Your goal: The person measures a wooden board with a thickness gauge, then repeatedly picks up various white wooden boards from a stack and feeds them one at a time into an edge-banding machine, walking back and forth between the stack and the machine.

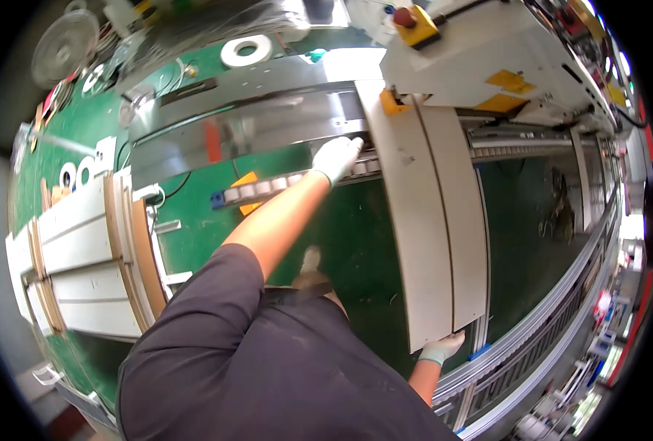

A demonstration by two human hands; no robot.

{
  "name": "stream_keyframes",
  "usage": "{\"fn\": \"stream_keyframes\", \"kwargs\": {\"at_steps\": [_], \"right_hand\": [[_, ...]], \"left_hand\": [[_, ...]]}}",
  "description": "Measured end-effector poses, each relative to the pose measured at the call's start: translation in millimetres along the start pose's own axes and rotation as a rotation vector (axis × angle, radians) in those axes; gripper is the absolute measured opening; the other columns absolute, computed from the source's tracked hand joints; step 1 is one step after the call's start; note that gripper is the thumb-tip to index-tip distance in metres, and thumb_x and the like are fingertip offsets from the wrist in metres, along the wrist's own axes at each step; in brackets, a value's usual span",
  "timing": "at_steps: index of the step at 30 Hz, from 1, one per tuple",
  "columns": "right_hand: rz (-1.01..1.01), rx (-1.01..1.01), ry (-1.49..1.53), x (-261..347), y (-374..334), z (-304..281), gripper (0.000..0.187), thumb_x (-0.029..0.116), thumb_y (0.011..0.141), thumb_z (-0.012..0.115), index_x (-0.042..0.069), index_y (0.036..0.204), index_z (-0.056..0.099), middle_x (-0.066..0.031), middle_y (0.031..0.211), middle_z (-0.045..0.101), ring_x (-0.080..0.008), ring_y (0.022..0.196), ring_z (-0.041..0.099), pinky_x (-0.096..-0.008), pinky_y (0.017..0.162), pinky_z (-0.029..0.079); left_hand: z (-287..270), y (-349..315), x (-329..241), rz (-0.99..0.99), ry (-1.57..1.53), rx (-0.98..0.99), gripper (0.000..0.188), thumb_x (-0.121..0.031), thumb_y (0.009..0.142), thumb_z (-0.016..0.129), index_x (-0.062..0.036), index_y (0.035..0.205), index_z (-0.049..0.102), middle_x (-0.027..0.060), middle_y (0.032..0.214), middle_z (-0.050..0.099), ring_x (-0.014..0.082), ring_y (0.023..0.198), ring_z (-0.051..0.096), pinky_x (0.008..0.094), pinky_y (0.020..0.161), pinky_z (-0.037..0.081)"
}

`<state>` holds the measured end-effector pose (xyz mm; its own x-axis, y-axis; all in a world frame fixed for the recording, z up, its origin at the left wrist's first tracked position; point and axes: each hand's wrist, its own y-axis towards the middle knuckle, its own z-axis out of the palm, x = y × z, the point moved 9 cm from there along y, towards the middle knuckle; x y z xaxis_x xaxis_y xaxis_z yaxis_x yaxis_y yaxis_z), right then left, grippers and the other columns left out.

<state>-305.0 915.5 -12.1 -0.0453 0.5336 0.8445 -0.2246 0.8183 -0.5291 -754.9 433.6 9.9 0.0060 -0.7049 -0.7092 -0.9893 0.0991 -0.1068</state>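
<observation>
Two long off-white panels [415,220] lie side by side across the machine, running from far to near. My right hand [442,348], in a white glove, is at their near end with its fingers closed against the end of the panels. Farther off, my left hand [335,159], also gloved in white, reaches over a narrow roller track [264,187]. Its fingers stretch toward the left edge of the panels, and I see nothing held in it. What its fingertips touch is hard to make out.
A shiny metal bed [268,121] spans the far side. Stacked white boards [84,275] stand at left. Metal rails [532,323] run along the right. A yellow box with a red button [416,28] hangs above the machine housing [488,66]. White rolls [246,51] lie on the green floor.
</observation>
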Motion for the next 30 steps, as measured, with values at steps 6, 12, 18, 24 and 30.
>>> {"fn": "stream_keyframes", "kwargs": {"at_steps": [6, 12, 18, 24, 30], "right_hand": [[-0.944, 0.458, -0.929, -2.3, -77.5, 145.7, 0.043, 0.017, 0.099, 0.051, -0.008, 0.133, 0.046, -0.0201, 0.132, 0.052, -0.0297, 0.117, 0.054, -0.0385, 0.105, 0.041], [-0.141, 1.145, -0.678, -163.7, -217.4, 258.4, 0.044, 0.035, 0.099, 0.055, 0.002, 0.129, 0.054, -0.0146, 0.124, 0.063, -0.0233, 0.115, 0.061, -0.0341, 0.099, 0.047], [-0.284, 1.920, -1.137, -365.9, -514.7, 273.4, 0.039, 0.028, 0.098, 0.056, -0.002, 0.122, 0.061, -0.0093, 0.111, 0.066, -0.0168, 0.104, 0.061, -0.0298, 0.094, 0.046], [-0.430, 2.823, -1.207, -534.2, -801.3, 123.1, 0.048, 0.025, 0.093, 0.059, 0.004, 0.136, 0.053, -0.0180, 0.133, 0.059, -0.0267, 0.119, 0.059, -0.0338, 0.102, 0.043], [-0.977, 2.617, -0.937, -606.3, -855.5, 68.2, 0.052, 0.015, 0.083, 0.057, 0.002, 0.133, 0.053, -0.0229, 0.116, 0.062, -0.0355, 0.106, 0.061, -0.0401, 0.095, 0.048]], "left_hand": [[-105.3, -183.7, 8.8, 0.334, 0.421, -0.148, 0.047, -0.037, 0.089, 0.056, -0.0042, 0.123, 0.056, 0.0199, 0.135, 0.053, 0.0369, 0.123, 0.050, 0.0478, 0.103, 0.039], [-230.1, -407.4, 229.5, -0.509, 0.392, -0.217, 0.060, -0.039, 0.080, 0.064, -0.0077, 0.130, 0.052, 0.0211, 0.136, 0.049, 0.0371, 0.128, 0.045, 0.0508, 0.108, 0.033], [-229.3, -801.2, 432.6, -1.440, -0.385, -1.487, 0.075, -0.042, 0.080, 0.072, -0.0031, 0.139, 0.047, 0.0236, 0.144, 0.044, 0.0363, 0.129, 0.048, 0.0421, 0.108, 0.040], [-190.1, -897.5, 492.2, -1.301, -0.242, -1.407, 0.050, -0.030, 0.086, 0.072, 0.0079, 0.117, 0.061, 0.0197, 0.109, 0.068, 0.0266, 0.097, 0.066, 0.0342, 0.090, 0.050], [-170.8, -901.2, 505.0, -1.270, -0.655, -1.412, 0.046, -0.031, 0.088, 0.072, 0.0054, 0.113, 0.061, 0.0145, 0.106, 0.067, 0.0207, 0.095, 0.062, 0.0327, 0.086, 0.050]]}}
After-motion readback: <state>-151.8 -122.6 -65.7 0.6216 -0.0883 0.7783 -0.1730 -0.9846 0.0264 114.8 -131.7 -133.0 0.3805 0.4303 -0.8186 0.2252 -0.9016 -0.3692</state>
